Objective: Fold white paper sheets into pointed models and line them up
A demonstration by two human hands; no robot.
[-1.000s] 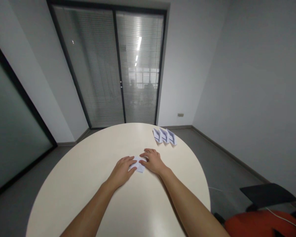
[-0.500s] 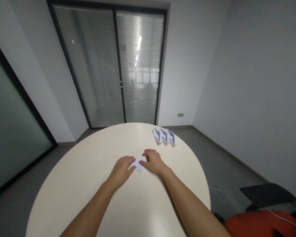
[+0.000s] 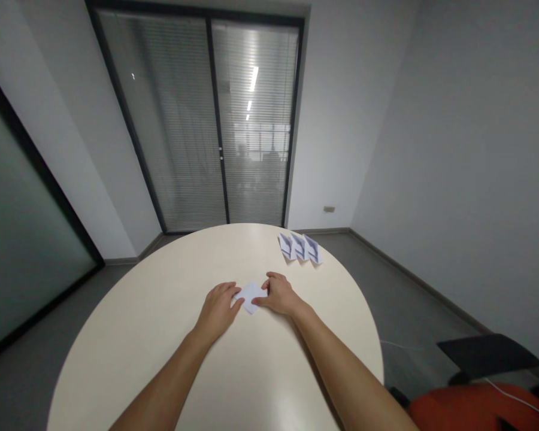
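Observation:
A small folded piece of white paper (image 3: 252, 293) lies on the table between my two hands, its outline close to a diamond. At its left corner, my left hand (image 3: 222, 302) grips the edge between thumb and fingers. My right hand (image 3: 278, 294) pinches the right side, the thumb lying over the paper and the fingers curled behind. Farther back, near the table's rim, three folded paper pieces (image 3: 300, 248) stand in an overlapping row, pale with bluish shaded folds.
The round cream table (image 3: 161, 335) fills the lower middle. At the lower right is a red chair seat (image 3: 467, 407) with a black part (image 3: 489, 353) above it. Glass doors with blinds (image 3: 251, 179) stand beyond the table.
The paper between my hands now shows a flatter, cleaner diamond shape. My left hand has drawn slightly left, and my right fingers have curled in more. The three pieces behind are unmoved.

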